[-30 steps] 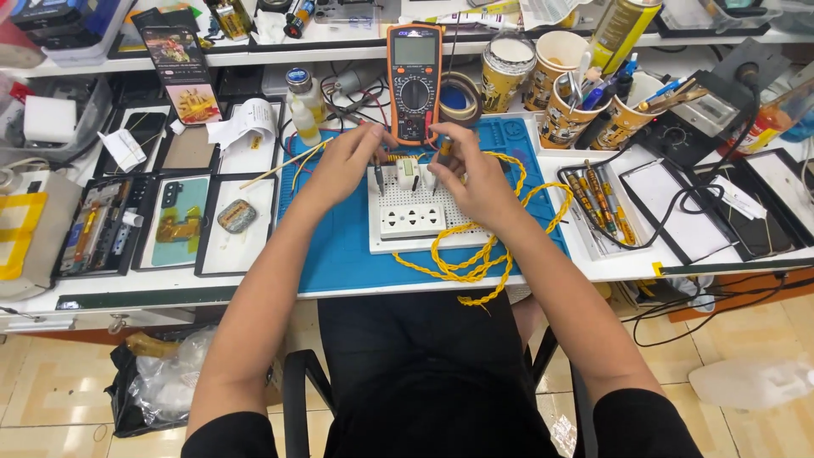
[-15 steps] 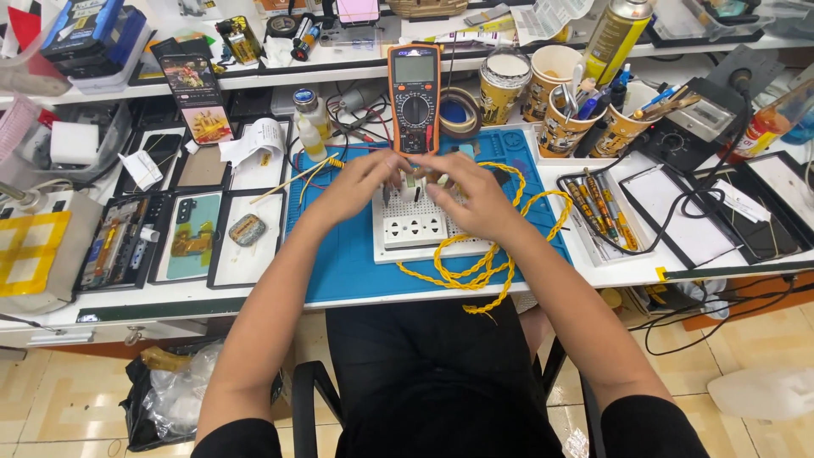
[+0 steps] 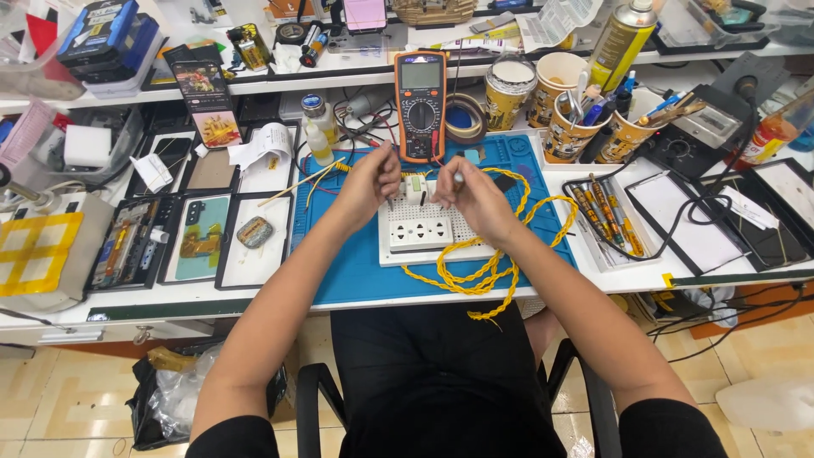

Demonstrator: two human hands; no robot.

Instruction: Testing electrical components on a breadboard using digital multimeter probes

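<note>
A white socket board [image 3: 421, 232] lies on a blue mat [image 3: 356, 271], with a twisted yellow cable [image 3: 475, 276] looped around its right side. My left hand [image 3: 366, 181] is closed on a thin probe at the board's far left corner. My right hand [image 3: 471, 197] grips another probe, its black tip touching the board's top near a small green part [image 3: 415, 187]. An orange multimeter [image 3: 420, 103] stands upright just behind both hands.
Paper cups with tools [image 3: 566, 119] and a spray can [image 3: 621, 42] stand back right. A tray of screwdrivers [image 3: 604, 212] lies right of the mat. Phone parts in trays [image 3: 199, 237] sit at left, small bottles [image 3: 317, 136] behind. Black cables [image 3: 704, 203] trail at right.
Both hands have drawn back a little from the multimeter and now hold probes over the board's top edge. The camera has tilted, showing more of the shelf.
</note>
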